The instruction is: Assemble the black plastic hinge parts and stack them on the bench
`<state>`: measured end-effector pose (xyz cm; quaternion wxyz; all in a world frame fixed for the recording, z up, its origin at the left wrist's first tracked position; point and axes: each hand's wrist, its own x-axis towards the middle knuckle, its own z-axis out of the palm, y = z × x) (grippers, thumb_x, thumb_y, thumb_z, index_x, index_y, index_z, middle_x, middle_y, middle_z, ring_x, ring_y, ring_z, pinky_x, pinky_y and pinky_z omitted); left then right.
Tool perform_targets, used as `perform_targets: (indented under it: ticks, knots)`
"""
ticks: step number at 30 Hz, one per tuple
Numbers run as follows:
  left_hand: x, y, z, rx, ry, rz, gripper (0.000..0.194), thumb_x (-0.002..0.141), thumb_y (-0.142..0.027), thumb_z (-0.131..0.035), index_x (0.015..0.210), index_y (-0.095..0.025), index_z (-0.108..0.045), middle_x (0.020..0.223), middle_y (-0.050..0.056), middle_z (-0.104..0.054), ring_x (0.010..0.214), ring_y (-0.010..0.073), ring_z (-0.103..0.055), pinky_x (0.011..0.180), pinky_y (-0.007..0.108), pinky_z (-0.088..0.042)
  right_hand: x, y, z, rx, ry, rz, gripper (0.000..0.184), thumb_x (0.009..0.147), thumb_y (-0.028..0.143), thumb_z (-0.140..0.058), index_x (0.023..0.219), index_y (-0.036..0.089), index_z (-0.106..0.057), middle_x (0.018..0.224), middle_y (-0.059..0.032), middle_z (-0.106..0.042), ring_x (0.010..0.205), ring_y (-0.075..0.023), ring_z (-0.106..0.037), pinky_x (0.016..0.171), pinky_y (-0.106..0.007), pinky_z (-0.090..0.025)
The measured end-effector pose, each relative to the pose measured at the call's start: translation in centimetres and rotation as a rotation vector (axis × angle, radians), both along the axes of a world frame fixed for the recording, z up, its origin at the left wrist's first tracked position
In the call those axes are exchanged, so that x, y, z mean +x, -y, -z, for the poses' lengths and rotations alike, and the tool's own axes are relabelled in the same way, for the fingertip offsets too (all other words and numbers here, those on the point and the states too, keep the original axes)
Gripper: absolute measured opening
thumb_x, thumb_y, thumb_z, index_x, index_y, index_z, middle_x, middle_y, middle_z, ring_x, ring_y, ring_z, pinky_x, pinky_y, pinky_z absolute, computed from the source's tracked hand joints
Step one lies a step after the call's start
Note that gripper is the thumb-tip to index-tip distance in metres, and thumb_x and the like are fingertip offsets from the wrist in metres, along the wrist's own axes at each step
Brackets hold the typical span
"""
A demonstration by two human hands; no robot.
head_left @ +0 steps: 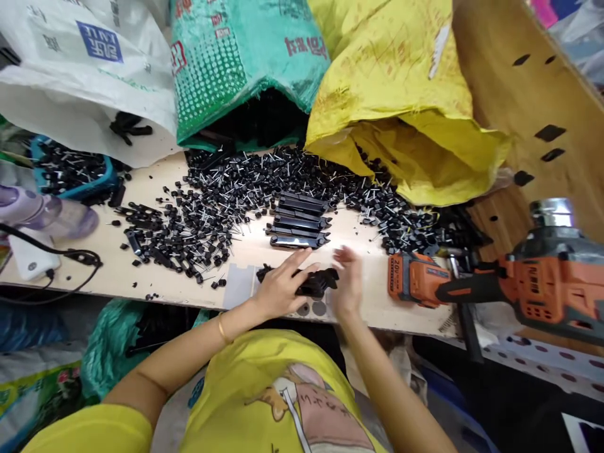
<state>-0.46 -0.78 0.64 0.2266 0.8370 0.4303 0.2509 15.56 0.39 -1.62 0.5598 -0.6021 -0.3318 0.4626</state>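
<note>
My left hand (282,284) lies over a small pile of black plastic parts (317,284) near the front edge of the bench. Its fingers are spread across the parts and touch them. At the right end of this pile is my right hand (347,286), blurred, fingers stretched out and nothing visible in them. Just beyond the hands, several long black plastic pieces (302,223) lie side by side in a stack of rows. A translucent flat sheet (239,286) is left of the pile. Small dark discs (319,308) show at the front edge.
Loose black pieces with metal pins (207,214) cover the bench's back and left. Behind stand a white sack (85,88), a green sack (245,63) and an open yellow sack (391,75). An orange power tool (538,289) lies right; a bottle (61,214) and blue basket (101,182) are left.
</note>
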Motion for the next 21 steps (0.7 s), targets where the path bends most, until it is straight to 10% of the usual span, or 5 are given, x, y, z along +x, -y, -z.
perform_targets:
  ticks: [5, 11, 16, 19, 21]
  knots:
    - [1.1, -3.1, 4.5, 0.082, -0.331, 0.057, 0.06, 0.086, -0.024, -0.055, 0.141, -0.014, -0.034, 0.15, 0.019, -0.027, 0.142, 0.0288, -0.016, 0.115, 0.049, -0.021, 8.1, -0.5, 2.0, -0.045, 0.162, 0.329, 0.039, 0.072, 0.048, -0.056, 0.098, 0.02, -0.051, 0.096, -0.0016, -0.053, 0.084, -0.0131, -0.053, 0.079, -0.028, -0.039]
    - [-2.1, -5.1, 3.5, 0.258, -0.081, 0.056, 0.067, 0.087, -0.046, -0.051, 0.142, -0.017, -0.028, 0.146, 0.017, -0.033, 0.138, 0.0266, -0.028, 0.112, 0.043, -0.028, 4.8, -2.3, 1.7, 0.008, 0.454, 0.081, 0.028, 0.078, 0.04, -0.054, 0.095, 0.018, -0.055, 0.095, -0.0035, -0.056, 0.09, -0.0171, -0.053, 0.084, -0.034, -0.041]
    - [-15.5, -4.6, 1.5, 0.312, -0.17, -0.781, 0.05, 0.085, -0.029, -0.05, 0.133, -0.018, -0.04, 0.12, 0.014, -0.053, 0.115, 0.0279, -0.049, 0.098, 0.047, -0.042, -1.1, -12.2, -1.0, 0.329, 0.739, -0.417, 0.015, 0.084, 0.026, -0.047, 0.089, 0.018, -0.059, 0.089, -0.0066, -0.06, 0.09, -0.0202, -0.054, 0.083, -0.035, -0.044]
    - [-23.2, -1.9, 1.1, 0.029, -0.419, -1.263, 0.053, 0.076, -0.044, -0.056, 0.124, -0.022, -0.048, 0.101, 0.011, -0.057, 0.106, 0.0356, -0.052, 0.087, 0.056, -0.045, -5.1, -19.7, -1.8, 0.431, 0.946, -0.555, 0.021, 0.083, 0.018, -0.047, 0.099, 0.015, -0.059, 0.102, -0.0112, -0.06, 0.099, -0.0233, -0.052, 0.091, -0.038, -0.043]
    - [-25.7, 0.2, 1.4, -0.28, -0.511, -1.353, 0.063, 0.071, -0.06, -0.057, 0.124, -0.027, -0.044, 0.086, 0.006, -0.057, 0.096, 0.0361, -0.056, 0.077, 0.056, -0.05, -7.9, -24.7, -1.8, 0.445, 1.052, -0.598, 0.031, 0.082, 0.013, -0.045, 0.111, 0.01, -0.057, 0.114, -0.0144, -0.057, 0.107, -0.025, -0.05, 0.095, -0.038, -0.041]
